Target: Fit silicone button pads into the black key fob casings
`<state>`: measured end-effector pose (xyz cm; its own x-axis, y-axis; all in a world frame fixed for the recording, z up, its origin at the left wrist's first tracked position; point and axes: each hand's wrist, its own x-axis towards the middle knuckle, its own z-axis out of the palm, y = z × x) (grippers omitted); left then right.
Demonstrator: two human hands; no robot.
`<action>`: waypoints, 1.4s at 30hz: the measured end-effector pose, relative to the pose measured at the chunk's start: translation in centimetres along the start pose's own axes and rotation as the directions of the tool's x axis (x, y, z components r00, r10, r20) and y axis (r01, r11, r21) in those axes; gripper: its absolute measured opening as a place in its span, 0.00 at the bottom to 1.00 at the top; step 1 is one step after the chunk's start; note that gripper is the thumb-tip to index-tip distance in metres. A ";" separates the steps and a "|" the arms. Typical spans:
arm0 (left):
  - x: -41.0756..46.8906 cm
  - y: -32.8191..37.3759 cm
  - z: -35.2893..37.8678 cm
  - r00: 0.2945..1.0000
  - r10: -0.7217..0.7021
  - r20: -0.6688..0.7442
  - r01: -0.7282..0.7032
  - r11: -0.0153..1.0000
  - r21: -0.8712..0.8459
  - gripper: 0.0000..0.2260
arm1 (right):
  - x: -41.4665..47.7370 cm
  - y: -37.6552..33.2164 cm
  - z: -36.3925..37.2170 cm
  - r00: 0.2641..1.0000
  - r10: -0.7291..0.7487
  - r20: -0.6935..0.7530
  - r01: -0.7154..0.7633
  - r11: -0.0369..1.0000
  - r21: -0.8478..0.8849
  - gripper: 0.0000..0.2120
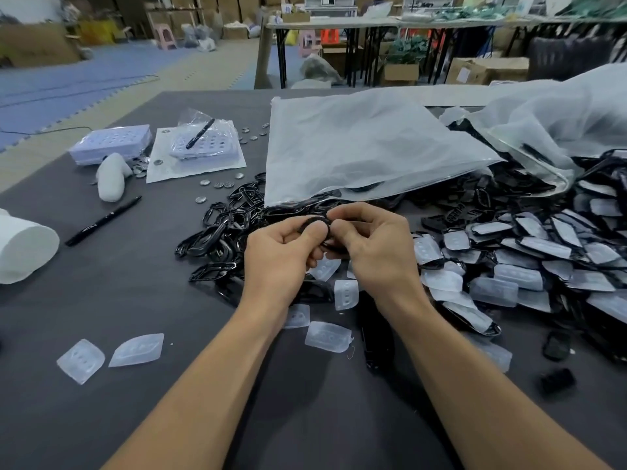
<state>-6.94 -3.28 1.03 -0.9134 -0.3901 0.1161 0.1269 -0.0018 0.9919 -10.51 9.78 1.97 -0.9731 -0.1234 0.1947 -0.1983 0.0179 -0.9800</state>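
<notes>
Nothing here can be read: no word, number or brand comes out clearly. The white label (463, 75) on the cardboard box (488, 67) at the far right is too blurred to make out. Whatever print the black pen (103, 221) at the near left may carry is too small to tell.
</notes>
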 end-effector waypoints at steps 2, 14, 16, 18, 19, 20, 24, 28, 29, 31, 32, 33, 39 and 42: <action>0.3 0.3 -0.4 0.998 0.030 -0.050 -0.029 0.999 0.027 0.09 | -0.1 -0.2 0.0 1.000 -0.009 0.003 0.009 0.999 -0.042 0.06; 2.5 1.3 -4.9 0.851 -0.074 -0.519 -0.052 0.973 -0.224 0.09 | -1.9 -1.3 1.1 0.894 0.078 0.442 0.296 0.638 -0.711 0.13; 2.7 1.4 -5.4 0.843 -0.069 -0.534 -0.064 0.972 -0.226 0.10 | -1.9 -1.4 1.3 0.877 0.116 0.466 0.312 0.600 -0.736 0.13; 2.9 1.4 -5.6 0.838 -0.073 -0.541 -0.068 0.969 -0.237 0.10 | -1.7 -1.3 0.8 0.872 0.133 0.471 0.301 0.613 -0.731 0.10; 3.0 1.4 -5.7 0.837 -0.077 -0.541 -0.069 0.967 -0.243 0.10 | -1.6 -1.1 0.5 0.882 0.116 0.456 0.287 0.637 -0.716 0.07; 3.1 1.4 -5.7 0.838 -0.076 -0.540 -0.070 0.967 -0.245 0.10 | -1.4 -1.1 0.3 0.903 0.076 0.422 0.265 0.674 -0.689 0.05; 2.9 1.0 -5.0 0.866 -0.035 -0.498 -0.076 0.977 -0.201 0.09 | -0.7 -0.4 -0.2 0.981 -0.088 0.175 0.177 0.786 -0.593 0.04; 2.6 0.6 -3.8 0.908 0.025 -0.418 -0.070 0.993 -0.093 0.09 | 0.1 0.0 -0.4 0.996 -0.023 0.091 0.072 0.816 -0.574 0.05; 2.4 0.5 -3.3 0.923 0.037 -0.384 -0.068 0.995 -0.068 0.08 | 0.4 0.0 -0.8 0.998 -0.036 0.044 0.055 0.810 -0.583 0.07; 1.8 0.3 -2.1 0.950 0.056 -0.308 -0.067 0.997 -0.027 0.07 | 1.3 -0.4 -2.2 0.994 -0.080 -0.078 0.018 0.804 -0.595 0.09; 1.5 0.1 -1.4 0.961 0.062 -0.270 -0.067 0.998 -0.008 0.07 | 1.9 -0.8 -3.1 0.989 -0.082 -0.127 -0.012 0.796 -0.605 0.11; 1.2 0.0 -0.7 0.969 0.063 -0.237 -0.062 0.998 0.011 0.08 | 2.7 -1.1 -4.1 0.986 -0.063 -0.154 -0.049 0.777 -0.627 0.12; 1.3 -0.2 0.1 0.977 0.015 -0.214 0.000 0.998 0.069 0.09 | 9.2 -0.8 -6.3 0.963 0.266 -0.031 -0.124 0.340 -0.932 0.17; 1.8 -0.4 -0.4 0.972 -0.039 -0.231 0.046 0.999 0.025 0.12 | 11.1 0.1 -5.5 0.936 0.320 0.147 0.069 0.242 -0.968 0.24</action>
<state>-8.46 -4.32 0.80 -0.8035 -0.5920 0.0625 0.0750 0.0035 0.9972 -21.97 13.86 4.24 -0.9570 -0.2555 -0.1371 -0.2290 0.9561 -0.1831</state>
